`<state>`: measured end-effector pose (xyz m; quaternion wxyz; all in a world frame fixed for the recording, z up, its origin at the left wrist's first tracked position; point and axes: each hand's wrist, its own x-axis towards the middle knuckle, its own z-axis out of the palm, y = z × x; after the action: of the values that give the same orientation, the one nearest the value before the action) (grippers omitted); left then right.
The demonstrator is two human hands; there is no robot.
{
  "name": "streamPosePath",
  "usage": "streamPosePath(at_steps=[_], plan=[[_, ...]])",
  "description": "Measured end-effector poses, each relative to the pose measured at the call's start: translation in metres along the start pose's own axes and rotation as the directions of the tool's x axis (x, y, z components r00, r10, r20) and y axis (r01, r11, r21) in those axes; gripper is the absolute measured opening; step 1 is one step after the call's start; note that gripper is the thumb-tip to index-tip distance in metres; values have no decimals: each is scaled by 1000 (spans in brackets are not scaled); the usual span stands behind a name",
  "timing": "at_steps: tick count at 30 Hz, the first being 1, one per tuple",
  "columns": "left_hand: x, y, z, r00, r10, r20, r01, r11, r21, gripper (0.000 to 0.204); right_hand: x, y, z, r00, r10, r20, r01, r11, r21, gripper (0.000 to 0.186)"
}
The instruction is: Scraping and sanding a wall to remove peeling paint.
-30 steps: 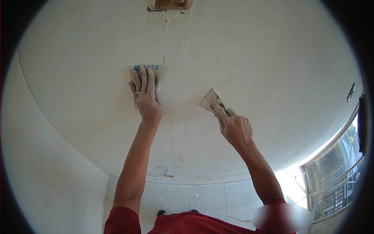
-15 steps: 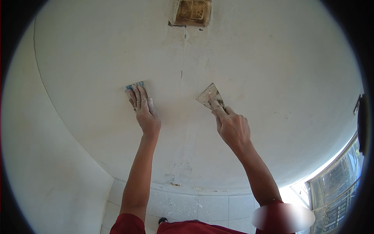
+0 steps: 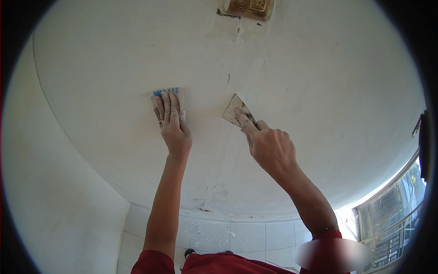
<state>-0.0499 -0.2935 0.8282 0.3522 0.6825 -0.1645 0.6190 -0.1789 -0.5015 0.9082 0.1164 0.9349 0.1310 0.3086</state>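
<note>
My left hand [image 3: 174,125] lies flat against the white wall with its dusty fingers over a pale sheet with blue print, apparently a folded piece of sandpaper [image 3: 180,95], which it presses to the surface. To the right, my right hand [image 3: 273,146] grips a putty knife [image 3: 231,106]. Its index finger stretches along the wide metal blade, which is tilted up to the left and lies against or very near the wall. The handle is mostly hidden in the fist. Between the hands, a faint patched line runs down the wall [image 3: 220,169], with a small dark chip above.
A grimy double light switch [image 3: 248,5] is at the top. A second wall [image 3: 59,182] meets this one on the left. Below is a tiled floor [image 3: 248,235] with white specks. A barred window [image 3: 392,219] stands at lower right, beside a dark object [image 3: 424,146].
The view has shifted, so the switch sits higher and farther right. Against the wall, the putty knife has moved left and slightly down towards the patched line. My left hand has slid slightly left.
</note>
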Motion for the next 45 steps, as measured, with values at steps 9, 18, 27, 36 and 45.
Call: streamPosePath(at_steps=[9, 18, 27, 36, 45], plan=[[2, 4, 8, 1000, 0, 5, 0, 997, 72, 47, -4, -1, 1, 997, 75, -23, -75, 997, -7, 49], [1, 5, 4, 999, 11, 41, -14, 998, 54, 47, 6, 3, -4, 997, 53, 55, -54, 998, 22, 48], [0, -3, 7, 1000, 11, -11, -11, 999, 40, 46, 10, 4, 2, 1000, -12, -3, 12, 999, -31, 49], [-1, -13, 12, 999, 28, -14, -28, 999, 35, 46, 34, 1, 0, 993, -39, 109, 44, 998, -42, 45], [0, -12, 14, 1000, 7, 10, -8, 998, 60, 45, 40, 0, -5, 981, -46, 189, 42, 999, 25, 28]])
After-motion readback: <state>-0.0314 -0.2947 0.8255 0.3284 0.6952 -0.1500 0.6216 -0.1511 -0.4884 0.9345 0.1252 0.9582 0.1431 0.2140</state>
